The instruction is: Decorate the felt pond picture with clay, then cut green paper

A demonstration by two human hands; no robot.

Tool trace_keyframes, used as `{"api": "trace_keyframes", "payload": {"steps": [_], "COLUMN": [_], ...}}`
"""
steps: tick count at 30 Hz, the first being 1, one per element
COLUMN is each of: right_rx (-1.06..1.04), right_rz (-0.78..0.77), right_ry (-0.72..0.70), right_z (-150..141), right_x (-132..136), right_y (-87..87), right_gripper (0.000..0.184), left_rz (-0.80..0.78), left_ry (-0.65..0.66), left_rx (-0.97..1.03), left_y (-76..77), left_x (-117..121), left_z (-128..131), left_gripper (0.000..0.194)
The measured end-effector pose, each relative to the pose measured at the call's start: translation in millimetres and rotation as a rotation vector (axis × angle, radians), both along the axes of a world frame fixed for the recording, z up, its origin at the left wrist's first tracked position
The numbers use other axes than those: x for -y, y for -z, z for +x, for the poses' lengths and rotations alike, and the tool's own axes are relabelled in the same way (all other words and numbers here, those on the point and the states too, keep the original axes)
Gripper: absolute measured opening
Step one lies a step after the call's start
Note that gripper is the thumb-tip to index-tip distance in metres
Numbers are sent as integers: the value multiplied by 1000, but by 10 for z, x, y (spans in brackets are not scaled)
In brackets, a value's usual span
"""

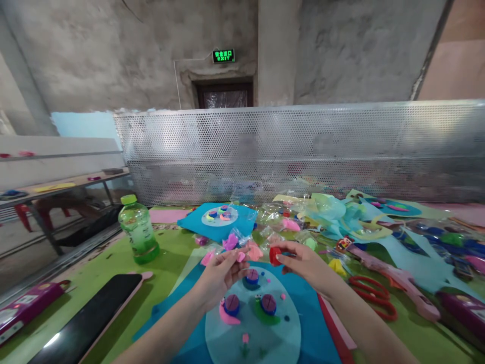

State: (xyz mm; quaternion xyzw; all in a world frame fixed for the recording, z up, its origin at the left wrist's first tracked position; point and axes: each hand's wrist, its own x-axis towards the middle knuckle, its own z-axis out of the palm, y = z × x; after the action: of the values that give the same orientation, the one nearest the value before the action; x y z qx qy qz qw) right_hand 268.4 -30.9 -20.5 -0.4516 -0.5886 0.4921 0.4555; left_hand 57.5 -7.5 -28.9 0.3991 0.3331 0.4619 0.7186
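Observation:
My left hand (217, 278) pinches a small lump of pink clay (241, 257) between thumb and fingers. Held in the fingertips of my right hand (306, 265) is a small red round cap (275, 256). Below both hands lies a pale blue oval sheet (223, 341) on a darker blue sheet (316, 323). It bears clay snails with purple-topped shells: a pink one (229, 317), a green one (271, 318) and another shell (251, 276) nearer the hands. A pink clay flower (245, 337) and small dots also sit on the oval.
At left stand a green drink bottle (139, 232) and a black phone (89, 318). Red-handled scissors (375, 296) and a pink tool (401, 283) lie right. Clay packets (231, 241) and another blue craft sheet (193, 225) are behind my hands. A perforated metal panel (303, 146) borders the back.

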Motion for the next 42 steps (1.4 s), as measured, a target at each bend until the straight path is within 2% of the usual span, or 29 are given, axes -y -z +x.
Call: {"api": "trace_keyframes", "payload": {"steps": [8, 14, 17, 20, 23, 28, 33, 36, 38, 42], "right_rx": [-200, -344, -360, -361, -353, -326, -301, -285, -269, -217], "right_rz": [-114, -197, -200, -186, -178, -185, -166, -99, -3, 309], "right_ry": [47, 44, 45, 30, 13, 9, 36, 122, 247, 524], "right_z": [-74, -142, -112, -88, -88, -94, -79, -71, -87, -242], "right_x": [15, 38, 56, 73, 77, 77, 85, 60, 44, 101], "right_y": [21, -28, -75, -108, -106, -91, -130, -118, -95, -58], "right_gripper": [34, 42, 40, 38, 37, 37, 39, 38, 35, 31], "left_rz": [41, 85, 86, 77, 50, 30, 43, 106, 205, 389], "left_ry": [2, -21, -36, -49, -33, -42, -80, -39, -4, 55], "left_rx": [-9, 27, 49, 47, 37, 58, 72, 55, 51, 7], "left_y": [-27, -43, -95, -125, -93, -23, -38, -13, 36, 191], "left_x": [46, 58, 66, 71, 58, 33, 31, 29, 50, 239], "left_z": [39, 35, 40, 50, 55, 42, 32, 28, 36, 152], "left_gripper": [35, 33, 39, 27, 38, 31, 43, 56, 63, 54]}}
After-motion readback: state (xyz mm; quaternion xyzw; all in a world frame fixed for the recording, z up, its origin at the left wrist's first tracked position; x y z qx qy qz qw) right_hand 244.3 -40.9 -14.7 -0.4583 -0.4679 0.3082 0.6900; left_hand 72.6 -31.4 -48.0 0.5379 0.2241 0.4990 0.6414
